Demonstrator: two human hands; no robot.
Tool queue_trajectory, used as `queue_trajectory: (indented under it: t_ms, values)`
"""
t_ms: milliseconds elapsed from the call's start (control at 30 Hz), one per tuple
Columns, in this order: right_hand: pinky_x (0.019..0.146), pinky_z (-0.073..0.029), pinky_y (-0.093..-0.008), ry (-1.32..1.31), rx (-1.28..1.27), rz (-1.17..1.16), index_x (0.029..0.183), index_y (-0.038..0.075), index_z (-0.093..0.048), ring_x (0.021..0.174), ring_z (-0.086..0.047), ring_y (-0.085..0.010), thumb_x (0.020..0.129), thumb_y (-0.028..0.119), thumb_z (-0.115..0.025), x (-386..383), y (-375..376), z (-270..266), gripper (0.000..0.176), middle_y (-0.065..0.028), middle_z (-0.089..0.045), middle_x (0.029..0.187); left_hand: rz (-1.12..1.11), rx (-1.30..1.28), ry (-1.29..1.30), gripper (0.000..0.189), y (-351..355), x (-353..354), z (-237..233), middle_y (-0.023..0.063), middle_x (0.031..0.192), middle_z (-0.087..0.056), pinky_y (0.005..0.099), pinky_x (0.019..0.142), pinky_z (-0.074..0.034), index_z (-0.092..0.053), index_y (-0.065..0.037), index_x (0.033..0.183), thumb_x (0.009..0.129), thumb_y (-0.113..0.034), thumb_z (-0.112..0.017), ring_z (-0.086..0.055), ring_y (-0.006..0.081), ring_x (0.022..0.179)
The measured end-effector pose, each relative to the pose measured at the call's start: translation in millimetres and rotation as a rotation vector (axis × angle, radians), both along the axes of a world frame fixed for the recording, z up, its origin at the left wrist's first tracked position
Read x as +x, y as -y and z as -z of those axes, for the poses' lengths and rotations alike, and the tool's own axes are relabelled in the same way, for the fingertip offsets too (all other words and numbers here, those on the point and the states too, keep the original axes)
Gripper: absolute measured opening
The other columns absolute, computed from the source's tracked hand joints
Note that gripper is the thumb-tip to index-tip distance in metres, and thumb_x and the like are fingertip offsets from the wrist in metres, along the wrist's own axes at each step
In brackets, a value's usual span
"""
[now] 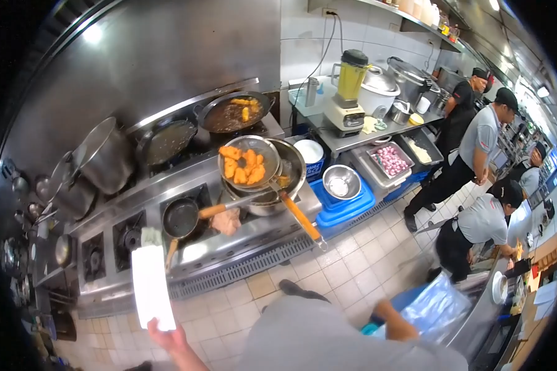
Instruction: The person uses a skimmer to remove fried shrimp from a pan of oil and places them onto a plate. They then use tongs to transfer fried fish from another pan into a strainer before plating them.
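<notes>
My left hand (159,334) grips the near end of a long white rectangular item (150,287), too bright to show any detail. It is held up in front of the stove's front edge. A pale greenish thing (151,236) shows at its far end. Close to a blue bin lined with clear plastic (439,303) is my right hand (387,311), its fingers not distinguishable. Golden fried pieces (244,167) lie in a wooden-handled strainer (268,153) resting over a large metal pot (298,166).
A small black frying pan (181,217) and a crumpled cloth (227,221) are on the stove. Behind, a wok (213,117) holds oil and frying pieces. A blender (351,86) stands on the side counter. Several co-workers (476,145) stand at the right.
</notes>
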State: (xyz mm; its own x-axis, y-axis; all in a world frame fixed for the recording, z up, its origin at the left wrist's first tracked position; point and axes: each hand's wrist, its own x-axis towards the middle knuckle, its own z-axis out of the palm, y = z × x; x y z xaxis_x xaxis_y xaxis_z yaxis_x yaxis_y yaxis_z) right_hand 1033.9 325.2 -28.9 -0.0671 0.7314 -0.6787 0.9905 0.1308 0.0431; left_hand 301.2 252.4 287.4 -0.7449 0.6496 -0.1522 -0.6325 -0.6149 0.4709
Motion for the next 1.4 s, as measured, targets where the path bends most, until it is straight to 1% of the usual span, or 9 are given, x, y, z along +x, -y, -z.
queue_trajectory:
  t_ms: [233, 400, 467, 667, 800, 967, 1100, 1200, 1400]
  values:
    - [0.075, -0.056, -0.0412, -0.039, -0.479, 0.288, 0.089, 0.009, -0.077, 0.088, -0.069, -0.0327, 0.079, 0.031, -0.066, 36.2, 21.5, 78.3, 0.027, -0.0149, -0.073, 0.096, -0.092, -0.113, -0.033, 0.066, 18.2, -10.2, -2.7, 0.0198, 0.141, -0.050, 0.0603, 0.109, -0.042, -0.038, 0.000, 0.144, 0.080, -0.005, -0.052, -0.052, 0.0384, 0.128]
    - [0.080, -0.056, -0.0440, 0.059, -0.393, -0.831, 0.095, 0.012, -0.078, 0.095, -0.068, -0.0296, 0.082, 0.034, -0.064, -77.2, -122.7, -22.5, 0.029, -0.0081, -0.074, 0.101, -0.129, -0.253, -0.014, 0.065, 23.9, 4.7, 10.3, 0.0198, 0.139, -0.052, 0.0607, 0.108, -0.043, -0.039, 0.001, 0.143, 0.078, -0.004, -0.051, -0.053, 0.0390, 0.127]
    - [0.057, -0.057, -0.0390, -0.619, -0.209, 0.595, 0.114, 0.006, -0.068, 0.070, -0.070, -0.0226, 0.082, 0.007, -0.062, -130.1, -147.3, -81.6, 0.032, -0.0115, -0.072, 0.079, -0.086, -0.249, 0.027, 0.069, 27.1, 16.8, 27.9, 0.0195, 0.138, -0.052, 0.0609, 0.107, -0.044, -0.039, 0.001, 0.143, 0.075, -0.003, -0.050, -0.053, 0.0396, 0.126]
    - [0.044, -0.052, -0.0356, -0.843, -0.165, 0.180, 0.112, 0.003, -0.066, 0.054, -0.066, -0.0202, 0.077, -0.004, -0.059, -169.8, -209.4, -38.2, 0.036, -0.0143, -0.068, 0.070, -0.081, -0.355, 0.239, 0.078, 72.3, 46.5, 131.5, 0.0193, 0.137, -0.053, 0.0624, 0.105, -0.044, -0.039, 0.002, 0.142, 0.065, -0.004, -0.048, -0.051, 0.0413, 0.128]
    - [0.045, -0.052, -0.0346, -0.524, -0.268, -0.218, 0.111, 0.003, -0.068, 0.049, -0.065, -0.0186, 0.070, -0.002, -0.067, -176.3, -216.3, -9.4, 0.042, -0.0117, -0.068, 0.064, -0.176, -0.367, 0.423, 0.073, 96.4, 80.6, 139.6, 0.0197, 0.138, -0.052, 0.0673, 0.098, -0.046, -0.040, 0.002, 0.141, 0.069, -0.005, -0.046, -0.051, 0.0430, 0.126]
    - [0.059, -0.056, -0.0456, -0.423, -0.627, 0.547, 0.119, 0.009, -0.063, 0.066, -0.070, -0.0292, 0.093, 0.023, -0.060, -145.2, -196.7, -18.6, 0.030, -0.0156, -0.068, 0.083, -0.268, -0.440, 0.362, 0.071, 95.1, 94.3, 138.8, 0.0197, 0.137, -0.051, 0.0680, 0.097, -0.047, -0.038, 0.001, 0.142, 0.071, -0.004, -0.045, -0.052, 0.0435, 0.125]
    - [0.057, -0.056, -0.0428, -0.431, -0.591, 0.414, 0.108, 0.004, -0.062, 0.063, -0.069, -0.0279, 0.097, 0.033, -0.055, -164.9, -210.9, -39.6, 0.032, -0.0158, -0.068, 0.082, -0.302, -0.452, 0.367, 0.070, 75.7, 97.3, 113.6, 0.0202, 0.136, -0.051, 0.0696, 0.096, -0.046, -0.037, 0.000, 0.142, 0.072, -0.003, -0.045, -0.051, 0.0444, 0.125]
    - [0.055, -0.056, -0.0415, -0.320, -0.530, 0.364, 0.106, 0.003, -0.061, 0.062, -0.068, -0.0273, 0.098, 0.037, -0.055, -208.4, -219.5, -23.9, 0.035, -0.0161, -0.068, 0.083, -0.322, -0.491, 0.373, 0.029, 58.4, 88.8, 84.5, 0.0105, 0.099, -0.061, 0.0460, 0.091, -0.054, -0.056, -0.003, 0.104, 0.076, -0.005, -0.051, -0.064, 0.0286, 0.098]
    - [0.050, -0.055, -0.0393, -0.533, -0.542, 0.388, 0.109, 0.002, -0.059, 0.060, -0.068, -0.0262, 0.097, 0.045, -0.055, -311.0, -231.4, 22.8, 0.045, -0.0167, -0.068, 0.082, -0.447, -0.515, 0.331, 0.026, 43.7, 57.7, 76.9, 0.0102, 0.099, -0.061, 0.0438, 0.089, -0.053, -0.057, -0.005, 0.103, 0.077, -0.007, -0.052, -0.064, 0.0280, 0.095]
